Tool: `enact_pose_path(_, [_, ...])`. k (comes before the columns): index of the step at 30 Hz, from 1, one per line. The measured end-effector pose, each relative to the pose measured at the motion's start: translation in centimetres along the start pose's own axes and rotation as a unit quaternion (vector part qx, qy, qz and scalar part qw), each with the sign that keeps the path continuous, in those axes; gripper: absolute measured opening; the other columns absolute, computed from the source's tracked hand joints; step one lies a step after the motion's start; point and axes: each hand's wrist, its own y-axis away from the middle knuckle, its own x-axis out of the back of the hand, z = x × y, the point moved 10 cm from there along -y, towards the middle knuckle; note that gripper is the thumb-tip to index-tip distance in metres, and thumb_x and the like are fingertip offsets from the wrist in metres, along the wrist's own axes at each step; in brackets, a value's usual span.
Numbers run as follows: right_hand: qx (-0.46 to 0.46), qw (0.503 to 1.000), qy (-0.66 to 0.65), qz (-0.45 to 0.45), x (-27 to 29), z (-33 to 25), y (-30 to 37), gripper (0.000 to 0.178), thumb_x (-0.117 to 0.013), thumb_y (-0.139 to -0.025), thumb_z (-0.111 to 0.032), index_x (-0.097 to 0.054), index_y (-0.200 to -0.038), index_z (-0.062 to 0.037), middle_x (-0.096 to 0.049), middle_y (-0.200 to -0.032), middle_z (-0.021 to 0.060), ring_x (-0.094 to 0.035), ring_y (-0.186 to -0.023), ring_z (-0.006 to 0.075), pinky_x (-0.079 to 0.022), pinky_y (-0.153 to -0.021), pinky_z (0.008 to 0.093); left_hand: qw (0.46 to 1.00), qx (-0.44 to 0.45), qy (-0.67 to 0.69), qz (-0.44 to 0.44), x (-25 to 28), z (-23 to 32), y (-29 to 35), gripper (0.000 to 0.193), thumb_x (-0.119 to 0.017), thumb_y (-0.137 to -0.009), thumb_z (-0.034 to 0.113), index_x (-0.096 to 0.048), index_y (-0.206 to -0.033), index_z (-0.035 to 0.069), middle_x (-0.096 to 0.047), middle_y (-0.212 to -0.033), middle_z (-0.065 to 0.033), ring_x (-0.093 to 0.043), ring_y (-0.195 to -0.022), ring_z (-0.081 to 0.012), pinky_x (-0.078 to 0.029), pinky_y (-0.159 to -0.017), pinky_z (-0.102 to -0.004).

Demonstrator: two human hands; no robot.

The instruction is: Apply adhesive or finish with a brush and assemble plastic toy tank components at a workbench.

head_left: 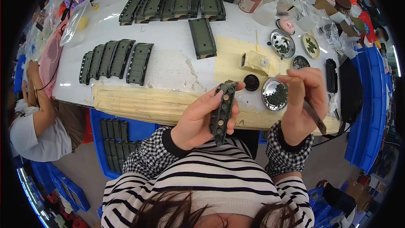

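Observation:
My left hand (192, 120) grips a dark green model tank hull (221, 114) upright above the table's front edge. Its side faces up, showing a row of small wheels and two light round spots. To the right, my raised right hand (301, 105) is closed around metal tweezers (314, 117), whose broad end points down and right. The tips are hidden by my fingers, so whether they hold a part cannot be seen. Just left of that hand sits a round metal dish (265, 101) heaped with small dark green pieces. A small black round cap (251, 82) stands beside it.
Rows of green hulls (181, 2) and more hulls (116, 59) lie on the white table (168, 61). A taped block (255, 62), small dishes (282, 44) and a pink tin (250, 0) stand right. A blue crate (98, 137) holds parts below; another person (38, 131) sits left.

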Motion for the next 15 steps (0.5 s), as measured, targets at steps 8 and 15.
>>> enact_pose_path(8, [-0.169, 0.931, -0.32, -0.054, -4.8, 3.1, 1.9, 0.02, -0.052, -0.098, -0.013, -0.051, -0.102, 0.0059, -0.056, -0.096, 0.0084, -0.068, -0.081, 0.0199, -0.057, -0.073, 0.0284, 0.999, 0.012, 0.035, -0.018, 0.0, -0.7, -0.1, 0.047, -0.044, -0.102, 0.027, -0.034, -0.14, 0.001, -0.063, -0.096, -0.0083, -0.063, -0.075, -0.0172, -0.055, -0.066, -0.0296])
enact_pose_path(15, [-0.172, 0.94, -0.289, -0.064, -4.8, 3.0, 1.9, 0.021, -0.054, -0.098, -0.015, -0.052, -0.102, 0.0057, -0.056, -0.095, 0.0085, -0.068, -0.079, 0.0185, -0.057, -0.073, 0.0276, 0.999, 0.011, 0.036, -0.018, 0.3, -0.9, 0.0, 0.044, -0.043, -0.102, 0.026, -0.036, -0.139, 0.003, -0.063, -0.097, -0.0088, -0.064, -0.075, -0.0172, -0.055, -0.067, -0.0302])
